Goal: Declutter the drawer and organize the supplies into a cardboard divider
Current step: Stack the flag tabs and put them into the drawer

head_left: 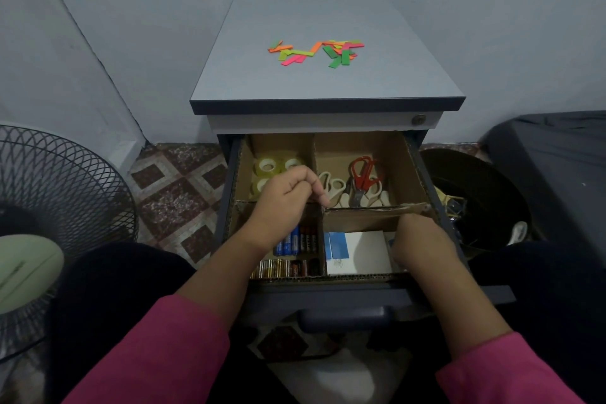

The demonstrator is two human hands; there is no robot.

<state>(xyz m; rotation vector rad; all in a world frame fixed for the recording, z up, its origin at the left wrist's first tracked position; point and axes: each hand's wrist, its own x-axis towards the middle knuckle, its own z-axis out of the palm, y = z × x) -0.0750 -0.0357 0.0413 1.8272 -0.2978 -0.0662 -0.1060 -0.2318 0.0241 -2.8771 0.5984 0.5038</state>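
The open drawer (344, 295) holds a cardboard divider (360, 218) with several compartments. Clear tape rolls (267, 166) lie in the back left one. Red scissors (362, 174) and white scissors (336, 187) are at the back right. Batteries (295, 243) fill the front left, and a white and blue box (357, 252) sits front right. My left hand (288, 197) hovers over the divider's centre, fingers curled and pinched at the wall junction. My right hand (419, 236) rests at the right end of the cross wall, fingers hidden. Coloured paper strips (314, 51) lie scattered on the cabinet top (328, 85).
A standing fan (49, 207) is on the floor at the left. A black bin (475, 200) with odd items sits right of the cabinet, beside a dark covered object (557, 167). My knees flank the drawer front and its handle (344, 316).
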